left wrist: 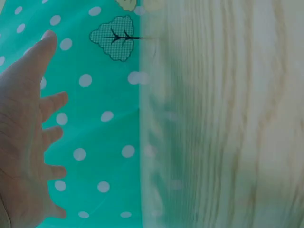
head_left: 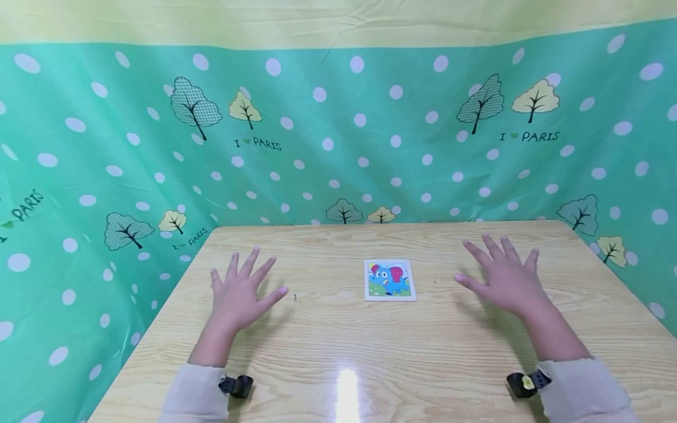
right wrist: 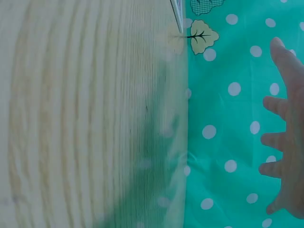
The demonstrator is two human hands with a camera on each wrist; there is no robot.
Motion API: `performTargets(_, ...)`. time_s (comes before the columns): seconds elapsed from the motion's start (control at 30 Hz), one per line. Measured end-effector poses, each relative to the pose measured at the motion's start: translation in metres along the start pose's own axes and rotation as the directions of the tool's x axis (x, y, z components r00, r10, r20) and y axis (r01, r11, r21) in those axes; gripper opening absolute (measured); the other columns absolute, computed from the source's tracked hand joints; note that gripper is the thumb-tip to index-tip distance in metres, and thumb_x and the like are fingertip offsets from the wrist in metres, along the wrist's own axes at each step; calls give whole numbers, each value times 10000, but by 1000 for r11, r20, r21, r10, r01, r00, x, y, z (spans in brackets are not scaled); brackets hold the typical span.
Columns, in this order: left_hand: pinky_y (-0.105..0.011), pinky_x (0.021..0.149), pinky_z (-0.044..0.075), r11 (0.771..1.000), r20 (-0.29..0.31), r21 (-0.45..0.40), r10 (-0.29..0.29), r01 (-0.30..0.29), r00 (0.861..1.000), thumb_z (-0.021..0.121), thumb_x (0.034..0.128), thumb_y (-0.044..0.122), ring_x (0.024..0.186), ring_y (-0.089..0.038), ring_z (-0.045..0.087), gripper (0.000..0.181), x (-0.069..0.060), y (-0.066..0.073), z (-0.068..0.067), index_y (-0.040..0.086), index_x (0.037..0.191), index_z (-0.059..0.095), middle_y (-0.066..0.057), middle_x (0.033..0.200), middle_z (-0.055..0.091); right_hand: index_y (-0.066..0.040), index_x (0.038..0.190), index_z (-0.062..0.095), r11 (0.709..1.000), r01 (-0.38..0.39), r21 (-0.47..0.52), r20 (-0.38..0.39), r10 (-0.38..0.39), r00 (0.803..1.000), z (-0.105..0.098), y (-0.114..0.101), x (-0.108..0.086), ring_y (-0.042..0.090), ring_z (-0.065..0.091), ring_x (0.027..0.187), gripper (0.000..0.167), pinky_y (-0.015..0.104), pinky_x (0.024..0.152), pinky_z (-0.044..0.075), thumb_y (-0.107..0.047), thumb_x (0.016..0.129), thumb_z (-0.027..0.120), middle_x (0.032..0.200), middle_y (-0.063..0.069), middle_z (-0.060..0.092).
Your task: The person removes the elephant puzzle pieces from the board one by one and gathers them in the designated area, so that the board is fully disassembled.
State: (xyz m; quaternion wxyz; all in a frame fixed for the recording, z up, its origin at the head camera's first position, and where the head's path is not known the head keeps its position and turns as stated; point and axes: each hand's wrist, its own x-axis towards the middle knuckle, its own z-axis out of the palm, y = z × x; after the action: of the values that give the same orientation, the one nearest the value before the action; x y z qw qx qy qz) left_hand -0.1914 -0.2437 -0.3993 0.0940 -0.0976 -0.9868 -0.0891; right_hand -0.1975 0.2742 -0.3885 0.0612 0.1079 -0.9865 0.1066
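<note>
A square picture card or tile (head_left: 390,280) with a white border lies flat on the wooden table (head_left: 338,335); it shows a blue elephant with pink ears. To its left, the left hand (head_left: 239,295) is held over the table, palm down, fingers spread, holding nothing. On the other side of the picture, the right hand (head_left: 508,279) hovers with its fingers spread and nothing in them. The wrist views show the left hand (left wrist: 26,137) and the right hand (right wrist: 289,137) raised above the tabletop. In the right wrist view the picture's edge (right wrist: 177,14) shows at the top.
A green curtain (head_left: 338,147) with white dots, trees and lettering hangs behind the table and along its sides. A tiny dark speck (head_left: 295,296) lies near the left thumb. Each wrist wears a strap with a small black device, the left one (head_left: 243,386) and the right one (head_left: 520,385).
</note>
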Motion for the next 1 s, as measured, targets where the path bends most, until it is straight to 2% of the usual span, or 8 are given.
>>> performTargets(0.23, -870, 1061, 25, 998, -4, -54, 25, -25, 1000, 615, 937, 665, 1511, -557, 121, 783, 3, 10, 2, 219, 1566, 478, -140, 1692, 250, -109, 1590, 386, 999, 25, 44, -20, -24, 1000, -2, -11, -3, 641, 131, 1458, 850, 898, 1003, -57, -672, 974, 554, 1633, 338, 217)
performTargets(0.53, -857, 1072, 90, 980, -30, -189, 55, -60, 998, 640, 951, 599, 1488, -523, 236, 743, 5, 20, 3, 197, 1557, 489, -161, 1657, 324, -82, 1580, 397, 987, 75, 140, -47, -69, 997, -5, -26, -4, 625, 153, 1463, 810, 842, 1087, 10, -596, 987, 598, 1632, 342, 216)
performTargets(0.67, -837, 1087, 108, 964, -30, -257, 56, -62, 998, 656, 958, 557, 1486, -515, 250, 732, 5, 23, 5, 184, 1563, 480, -168, 1662, 310, -58, 1574, 400, 976, 91, 196, -48, -83, 995, -5, -30, -3, 621, 146, 1468, 808, 799, 1129, 46, -560, 984, 628, 1635, 345, 205)
performTargets(0.8, -805, 1098, 153, 943, -43, -326, 57, -68, 997, 676, 959, 497, 1483, -510, 258, 718, 5, 25, 8, 161, 1562, 478, -180, 1659, 310, -37, 1569, 399, 964, 98, 248, -38, -91, 995, -4, -36, -3, 616, 166, 1465, 800, 811, 1097, 181, -515, 983, 659, 1633, 342, 211)
performTargets(0.93, -802, 1082, 192, 907, -52, -414, 54, -70, 997, 684, 964, 451, 1482, -513, 252, 694, 6, 27, 10, 147, 1555, 486, -182, 1657, 313, -43, 1576, 389, 953, 90, 288, -13, -90, 996, -3, -41, -2, 605, 186, 1464, 791, 835, 1040, 248, -490, 986, 669, 1636, 327, 217)
performTargets(1.0, -810, 1073, 208, 886, -51, -459, 54, -71, 997, 684, 970, 434, 1480, -522, 249, 683, 6, 27, 11, 138, 1553, 488, -187, 1657, 310, -43, 1576, 389, 946, 90, 311, -9, -92, 996, -1, -43, -1, 597, 190, 1467, 796, 827, 1060, 231, -471, 977, 692, 1639, 318, 221)
